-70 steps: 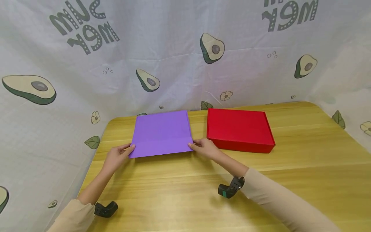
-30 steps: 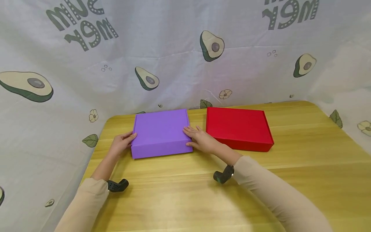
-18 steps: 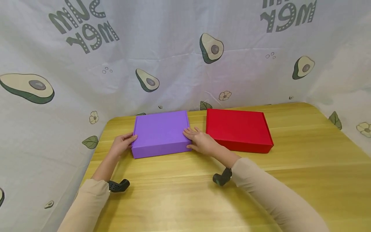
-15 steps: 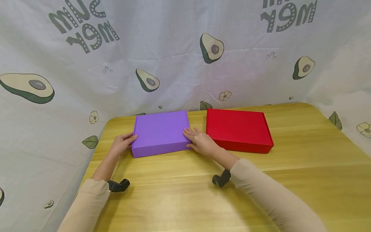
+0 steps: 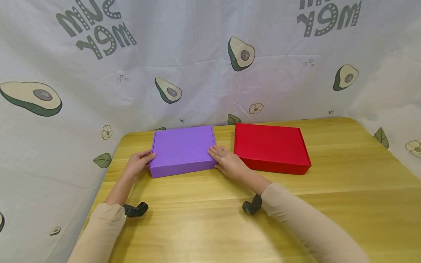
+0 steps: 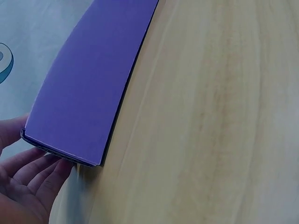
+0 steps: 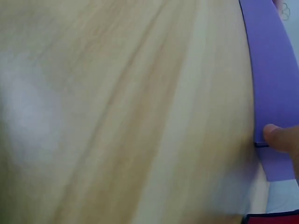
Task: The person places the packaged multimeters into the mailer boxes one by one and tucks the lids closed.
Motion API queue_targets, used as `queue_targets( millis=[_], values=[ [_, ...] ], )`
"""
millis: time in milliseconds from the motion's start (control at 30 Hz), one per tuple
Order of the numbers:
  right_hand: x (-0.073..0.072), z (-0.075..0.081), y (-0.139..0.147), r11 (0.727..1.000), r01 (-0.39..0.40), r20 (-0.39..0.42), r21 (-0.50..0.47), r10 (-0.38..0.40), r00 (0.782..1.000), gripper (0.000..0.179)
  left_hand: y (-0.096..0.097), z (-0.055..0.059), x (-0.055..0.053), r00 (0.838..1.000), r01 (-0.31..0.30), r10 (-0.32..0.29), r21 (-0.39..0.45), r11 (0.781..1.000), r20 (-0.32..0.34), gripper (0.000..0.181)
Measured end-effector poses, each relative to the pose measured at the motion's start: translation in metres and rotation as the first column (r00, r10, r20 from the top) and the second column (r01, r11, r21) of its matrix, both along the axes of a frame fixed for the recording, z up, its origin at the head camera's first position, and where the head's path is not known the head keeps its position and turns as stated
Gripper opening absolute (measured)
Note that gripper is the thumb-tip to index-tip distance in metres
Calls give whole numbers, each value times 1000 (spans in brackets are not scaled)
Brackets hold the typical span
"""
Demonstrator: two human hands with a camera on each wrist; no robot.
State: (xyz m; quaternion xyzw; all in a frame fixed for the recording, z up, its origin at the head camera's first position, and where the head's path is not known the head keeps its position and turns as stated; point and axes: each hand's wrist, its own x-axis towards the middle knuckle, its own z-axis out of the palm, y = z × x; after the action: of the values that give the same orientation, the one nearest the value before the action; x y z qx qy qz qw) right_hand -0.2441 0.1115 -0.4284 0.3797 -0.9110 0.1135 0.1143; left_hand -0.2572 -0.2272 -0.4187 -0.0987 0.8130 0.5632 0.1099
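Observation:
A closed purple mailer box (image 5: 183, 146) lies on the wooden table toward the back left. My left hand (image 5: 136, 163) is at its left side, thumb on the top edge. In the left wrist view, the fingers (image 6: 41, 175) reach along that side wall, extended and touching it. My right hand (image 5: 229, 160) lies over the front right corner, fingers straight across the top edge. In the right wrist view, its thumb (image 7: 275, 135) presses the front face close to the corner. The far sides of the purple box are hidden.
A closed red mailer box (image 5: 271, 148) stands to the right of the purple one, close beside my right hand. The wooden table (image 5: 194, 223) extends toward me and to the right. Behind it hangs a white avocado-print curtain (image 5: 200, 44).
Earlier both hands held the front corners of the raised purple lid. Since then it has come down, its front face now shows, and my hands have moved to the box's sides.

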Motion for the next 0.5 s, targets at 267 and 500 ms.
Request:
queue_targets(
  millis=[267, 500],
  values=[
    [3, -4, -2, 999, 22, -11, -34, -23, 1000, 60, 1, 0, 1, 1000, -3, 3, 28, 1000, -2, 59],
    [8, -5, -10, 964, 159, 179, -214, -121, 976, 66, 1, 1, 3, 1000, -15, 16, 32, 999, -9, 59]
  ],
)
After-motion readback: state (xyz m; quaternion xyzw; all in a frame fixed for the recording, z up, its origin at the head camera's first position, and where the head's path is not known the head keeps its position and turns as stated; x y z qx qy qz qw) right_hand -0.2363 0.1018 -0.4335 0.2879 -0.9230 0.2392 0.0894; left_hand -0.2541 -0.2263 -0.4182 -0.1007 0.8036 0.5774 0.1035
